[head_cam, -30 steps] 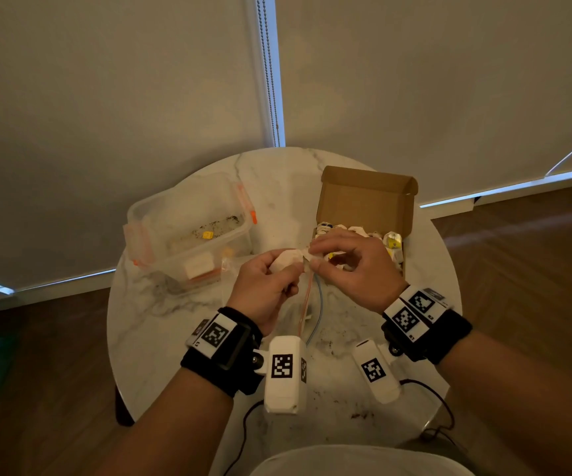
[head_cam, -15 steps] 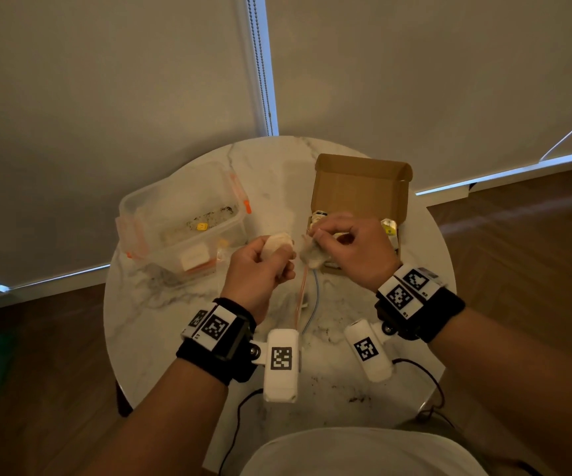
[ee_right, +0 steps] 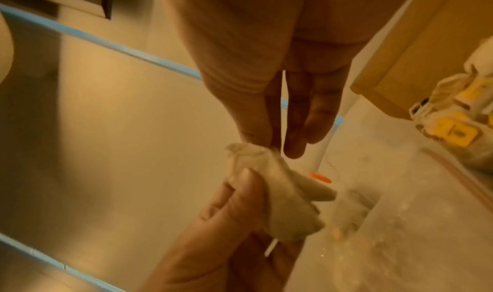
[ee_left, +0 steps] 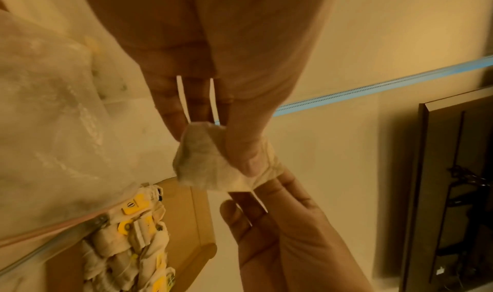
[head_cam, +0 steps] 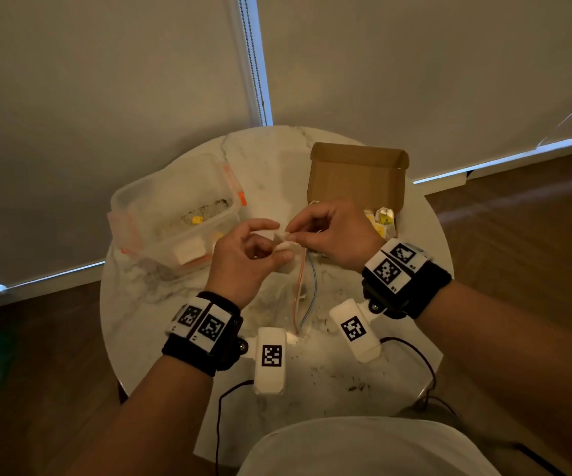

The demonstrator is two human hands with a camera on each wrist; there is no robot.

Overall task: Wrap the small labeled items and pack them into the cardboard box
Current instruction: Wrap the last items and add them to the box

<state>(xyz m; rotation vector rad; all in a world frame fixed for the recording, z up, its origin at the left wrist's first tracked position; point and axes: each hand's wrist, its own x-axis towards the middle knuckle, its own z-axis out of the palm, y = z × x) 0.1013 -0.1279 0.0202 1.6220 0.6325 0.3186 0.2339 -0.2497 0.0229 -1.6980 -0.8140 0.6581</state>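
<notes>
Clear plastic tub [head_cam: 174,214], orange clips, left of cardboard box [head_cam: 356,173]. Left hand [head_cam: 243,262] and right hand [head_cam: 332,235] both pinch one wrapped item [head_cam: 282,240], held in front of box above zip bag [head_cam: 303,290]. Wrapped yellow-labelled items [head_cam: 382,219] inside box. Round marble table [head_cam: 147,304]; wood floor, roller blinds behind.

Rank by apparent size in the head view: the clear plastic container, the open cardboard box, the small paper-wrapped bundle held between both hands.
1. Clear plastic container
2. Open cardboard box, only slightly smaller; hands partly cover it
3. Small paper-wrapped bundle, clearly smallest
</notes>
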